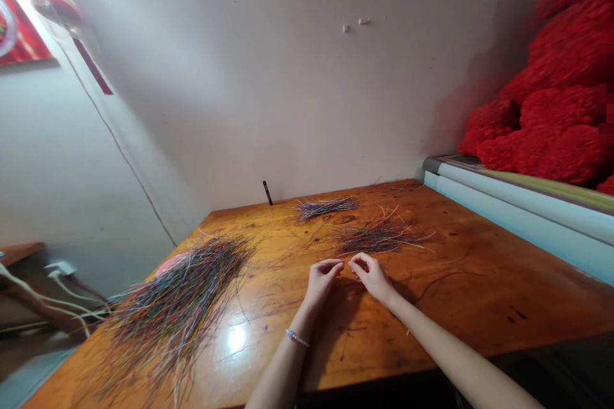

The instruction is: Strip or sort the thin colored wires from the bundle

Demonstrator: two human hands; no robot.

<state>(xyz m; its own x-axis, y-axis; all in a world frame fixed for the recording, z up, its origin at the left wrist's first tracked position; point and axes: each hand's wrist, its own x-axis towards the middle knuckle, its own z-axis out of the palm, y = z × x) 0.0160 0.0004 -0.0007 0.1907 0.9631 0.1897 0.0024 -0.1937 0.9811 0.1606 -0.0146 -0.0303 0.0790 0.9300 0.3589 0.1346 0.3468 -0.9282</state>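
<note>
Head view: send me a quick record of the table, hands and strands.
Left hand: fingertips pinched, any held strand too fine to tell
Right hand: fingertips pinched, just before the middle bundle
Middle bundle of coloured strands: just ahead of the hands
Far bundle of coloured strands: smaller, near the wall
Large strand pile: left of the hands, on the wooden table
Bracelet: beaded, on left wrist

Place: a small home workroom, folks (a craft corner, by the look of it)
Worktop: a worn, varnished wooden table (446, 294) against a plain plaster wall (240, 77)
Materials: heaps of thin coloured strands (173, 307), red fluffy bulk (551, 89) piled alongside
</note>
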